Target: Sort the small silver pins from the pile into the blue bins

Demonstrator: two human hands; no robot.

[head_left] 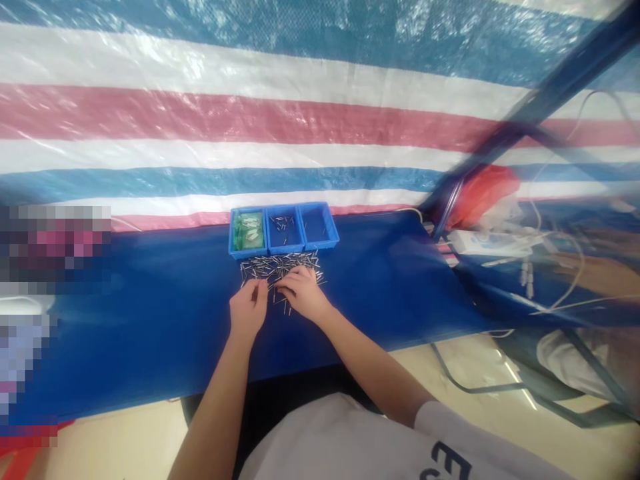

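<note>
A loose pile of thin metal pins (265, 265) lies on the blue table top. At its near left edge, my left hand (248, 305) is closed, thumb and fingers pressed together; what they hold is too small to make out. My right hand (303, 292) reaches over the right part of the pile, its fingertips pinched close to my left fingers. Whether a pin sits in that pinch is unclear. Behind the pile stand three joined blue bins: the left bin (249, 254) with a green bag of pale pieces, the middle bin (286, 249) and right bin (323, 245) with a few pins.
The blue table (165, 320) runs left and right of the pile. A striped plastic sheet (250, 120) hangs behind it. On the right are a dark metal frame (500, 143), a red bag (480, 193), a white box (495, 242) and cables.
</note>
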